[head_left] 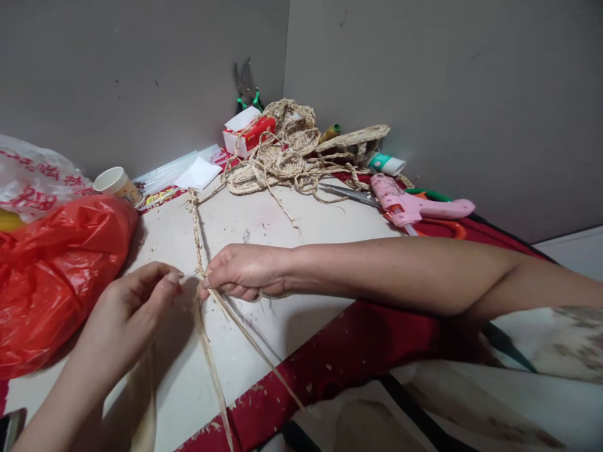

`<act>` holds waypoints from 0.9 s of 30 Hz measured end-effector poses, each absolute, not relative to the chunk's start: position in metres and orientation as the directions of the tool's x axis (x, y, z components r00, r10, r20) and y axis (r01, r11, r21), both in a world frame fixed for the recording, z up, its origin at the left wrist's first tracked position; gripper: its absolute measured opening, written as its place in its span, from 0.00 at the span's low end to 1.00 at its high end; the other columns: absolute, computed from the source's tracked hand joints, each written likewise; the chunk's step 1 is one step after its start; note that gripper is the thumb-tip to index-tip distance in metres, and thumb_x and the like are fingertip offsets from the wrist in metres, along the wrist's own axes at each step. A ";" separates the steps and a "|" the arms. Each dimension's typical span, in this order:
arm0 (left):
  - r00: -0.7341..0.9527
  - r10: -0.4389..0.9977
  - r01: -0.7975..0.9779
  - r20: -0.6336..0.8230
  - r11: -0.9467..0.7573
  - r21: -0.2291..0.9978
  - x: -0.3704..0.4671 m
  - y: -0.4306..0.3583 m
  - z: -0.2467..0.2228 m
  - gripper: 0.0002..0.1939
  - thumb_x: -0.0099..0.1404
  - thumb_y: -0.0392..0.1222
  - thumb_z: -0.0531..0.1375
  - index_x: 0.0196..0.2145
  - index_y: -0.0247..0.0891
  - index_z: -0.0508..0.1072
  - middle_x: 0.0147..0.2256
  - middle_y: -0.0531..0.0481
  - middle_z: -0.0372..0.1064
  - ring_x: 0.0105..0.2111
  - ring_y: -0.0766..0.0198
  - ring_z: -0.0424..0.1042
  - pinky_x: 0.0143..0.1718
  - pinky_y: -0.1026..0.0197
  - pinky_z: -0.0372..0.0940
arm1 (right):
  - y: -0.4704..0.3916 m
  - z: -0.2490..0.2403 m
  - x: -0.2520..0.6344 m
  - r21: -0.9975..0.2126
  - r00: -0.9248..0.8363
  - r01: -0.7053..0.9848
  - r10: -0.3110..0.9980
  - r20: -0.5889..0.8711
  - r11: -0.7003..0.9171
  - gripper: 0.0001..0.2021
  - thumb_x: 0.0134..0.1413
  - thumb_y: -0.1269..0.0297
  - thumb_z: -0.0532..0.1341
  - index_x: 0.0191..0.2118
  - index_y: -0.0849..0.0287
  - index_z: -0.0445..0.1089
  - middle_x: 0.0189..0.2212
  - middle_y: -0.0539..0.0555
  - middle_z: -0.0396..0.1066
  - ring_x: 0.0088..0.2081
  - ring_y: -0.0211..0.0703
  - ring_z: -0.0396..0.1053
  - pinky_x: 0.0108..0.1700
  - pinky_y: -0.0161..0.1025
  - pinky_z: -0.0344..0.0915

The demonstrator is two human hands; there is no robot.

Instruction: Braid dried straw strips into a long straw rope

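Note:
A braided straw cord (pixel 196 232) runs down the white board from the heap at the back. My right hand (pixel 240 270) pinches it at the lower end of the braid, fingers closed. Below that grip, loose straw strands (pixel 210 358) spread toward the front edge, one slanting right. Just left of the braid, my left hand (pixel 141 301) has thumb and forefinger pressed together; a thin fibre shows between its fingertips and the braid. A wide pale straw strip (pixel 144 402) hangs beneath this hand, its upper part hidden by the palm.
A braided straw heap (pixel 287 157) lies at the back beside a red-and-white box (pixel 247 135) and pruning shears (pixel 247 88). Right are a pink glue gun (pixel 414 204) and scissors (pixel 353 194). A red plastic bag (pixel 70 270) and paper cup (pixel 115 183) stand left.

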State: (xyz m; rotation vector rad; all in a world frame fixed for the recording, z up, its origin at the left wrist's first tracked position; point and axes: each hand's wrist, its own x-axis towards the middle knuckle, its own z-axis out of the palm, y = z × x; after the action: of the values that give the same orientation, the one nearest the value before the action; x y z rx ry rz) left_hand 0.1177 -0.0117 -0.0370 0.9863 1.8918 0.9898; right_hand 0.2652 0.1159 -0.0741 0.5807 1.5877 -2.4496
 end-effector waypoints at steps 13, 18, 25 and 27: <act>-0.231 0.858 0.142 -0.459 0.496 0.856 0.124 -0.002 -0.066 0.15 0.59 0.51 0.60 0.26 0.34 0.70 0.17 0.59 0.49 0.17 0.75 0.43 0.16 0.70 0.40 | 0.125 -0.081 0.264 -0.963 -0.963 0.242 0.155 -0.223 0.119 0.08 0.51 0.68 0.55 0.28 0.65 0.69 0.12 0.43 0.53 0.16 0.28 0.46 0.18 0.29 0.43; -0.196 0.861 0.171 -0.470 0.502 0.848 0.124 -0.001 -0.068 0.16 0.60 0.52 0.58 0.26 0.35 0.70 0.17 0.58 0.50 0.17 0.74 0.43 0.16 0.69 0.40 | 0.125 -0.080 0.265 -0.909 -0.972 0.221 0.162 -0.173 0.354 0.08 0.51 0.71 0.53 0.29 0.66 0.69 0.22 0.49 0.64 0.24 0.30 0.57 0.27 0.29 0.53; -0.212 0.843 0.134 -0.495 0.527 0.839 0.119 -0.002 -0.072 0.17 0.59 0.53 0.59 0.25 0.36 0.67 0.16 0.60 0.45 0.17 0.73 0.41 0.17 0.68 0.38 | 0.133 -0.073 0.266 -0.856 -0.976 0.196 0.176 -0.126 0.478 0.08 0.51 0.70 0.52 0.26 0.65 0.65 0.21 0.48 0.59 0.24 0.31 0.54 0.27 0.30 0.52; -0.221 0.850 0.172 -0.478 0.516 0.839 0.119 -0.002 -0.073 0.17 0.59 0.53 0.59 0.24 0.36 0.67 0.17 0.60 0.47 0.17 0.73 0.42 0.17 0.69 0.39 | 0.135 -0.072 0.267 -0.852 -0.978 0.196 0.165 -0.131 0.485 0.07 0.50 0.72 0.52 0.25 0.65 0.64 0.21 0.48 0.61 0.25 0.31 0.54 0.26 0.30 0.51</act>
State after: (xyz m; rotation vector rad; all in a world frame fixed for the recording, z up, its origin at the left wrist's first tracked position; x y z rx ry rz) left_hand 0.1185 -0.0024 -0.0734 0.8710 1.7020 0.8031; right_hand 0.2665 0.1346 -0.0716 0.3260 2.6798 -1.5452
